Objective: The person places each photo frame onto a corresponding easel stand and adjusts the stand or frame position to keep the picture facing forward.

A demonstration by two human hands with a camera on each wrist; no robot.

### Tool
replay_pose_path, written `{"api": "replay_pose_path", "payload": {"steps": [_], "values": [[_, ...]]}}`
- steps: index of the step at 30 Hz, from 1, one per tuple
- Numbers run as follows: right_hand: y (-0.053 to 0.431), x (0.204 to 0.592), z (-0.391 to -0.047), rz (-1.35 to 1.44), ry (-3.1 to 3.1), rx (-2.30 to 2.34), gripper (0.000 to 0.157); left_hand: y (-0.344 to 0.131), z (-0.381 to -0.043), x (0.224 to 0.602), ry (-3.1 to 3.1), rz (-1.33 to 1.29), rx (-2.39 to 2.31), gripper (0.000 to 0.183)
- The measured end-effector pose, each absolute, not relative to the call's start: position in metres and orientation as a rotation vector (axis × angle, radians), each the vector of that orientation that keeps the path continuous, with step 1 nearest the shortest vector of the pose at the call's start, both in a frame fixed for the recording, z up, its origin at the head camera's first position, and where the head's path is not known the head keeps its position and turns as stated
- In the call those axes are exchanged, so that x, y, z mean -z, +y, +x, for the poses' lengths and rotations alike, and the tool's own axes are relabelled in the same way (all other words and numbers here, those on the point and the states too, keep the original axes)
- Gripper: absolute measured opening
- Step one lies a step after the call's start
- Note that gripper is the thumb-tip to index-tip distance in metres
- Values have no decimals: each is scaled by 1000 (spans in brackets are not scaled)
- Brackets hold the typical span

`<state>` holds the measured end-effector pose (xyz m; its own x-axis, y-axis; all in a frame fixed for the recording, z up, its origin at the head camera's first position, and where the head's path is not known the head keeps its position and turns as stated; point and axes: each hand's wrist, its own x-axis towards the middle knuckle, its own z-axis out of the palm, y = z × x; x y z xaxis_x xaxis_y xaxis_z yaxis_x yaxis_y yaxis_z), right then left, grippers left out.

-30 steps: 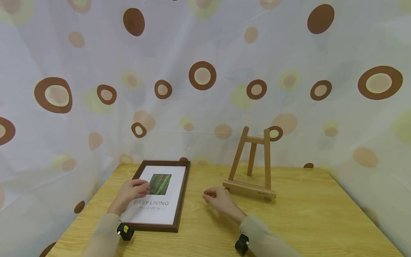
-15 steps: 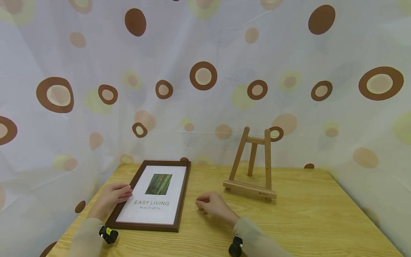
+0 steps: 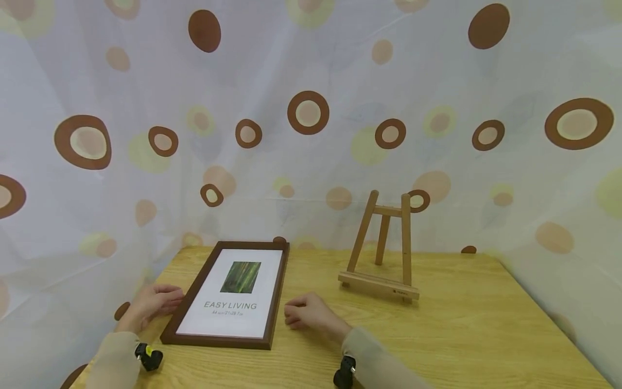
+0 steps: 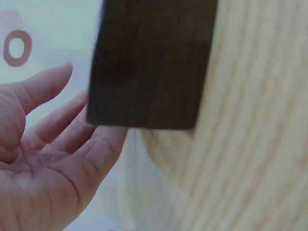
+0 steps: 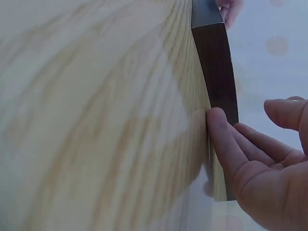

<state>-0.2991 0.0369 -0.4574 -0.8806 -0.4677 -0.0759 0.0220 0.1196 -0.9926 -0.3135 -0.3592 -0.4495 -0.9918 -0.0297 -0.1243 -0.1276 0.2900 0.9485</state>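
A dark brown picture frame [image 3: 280, 292] lies flat on the table at the left, its white insert showing a small green picture and the words EASY LIVING. Just off its left side is my left hand [image 3: 154, 303], fingers pointing at that edge; the left wrist view has them relaxed, thumb apart, behind the frame's dark corner [image 4: 149, 67]. My right hand [image 3: 311, 316] is low over the table by the frame's right side. In the right wrist view its loosely extended fingers [image 5: 222, 139] are right at the frame's side [image 5: 219, 67]. Neither hand grips anything.
A small wooden easel [image 3: 378, 283] stands upright on the wooden table [image 3: 461, 324], right of the frame and farther back. Behind and beside the table hangs a pale curtain [image 3: 311, 162] with brown and beige circles.
My left hand has moved left from over the picture to outside the frame's left edge and lowered. My right hand has shifted left toward the frame's right edge. Frame and easel stay put.
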Motion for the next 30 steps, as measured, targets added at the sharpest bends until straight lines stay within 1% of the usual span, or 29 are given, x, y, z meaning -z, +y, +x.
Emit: {"api": "replay_pose_path", "payload": {"steps": [3,10,14,17,22,26,30], "values": [[33,459,-300,-402,1990,1822,36,-358,-314,451,2418,-162,-1809,48],[23,462,-300,-402,1959,1875,38,-355,-312,450,2457,-90,-1729,43],[18,463,-300,-381,1990,1882,36,-356,-312,452,2502,-125,-1669,44],[14,464,-298,-364,2021,1878,36,-359,-311,454,2503,-195,-1653,47],[12,465,-293,-322,2000,1937,37,-361,-307,455,2367,-217,-1725,56],[14,462,-290,-311,1903,2025,40,-362,-306,454,2265,-140,-1781,63],[15,460,-289,-249,1802,2105,42,-363,-306,451,2204,-57,-1786,63]]}}
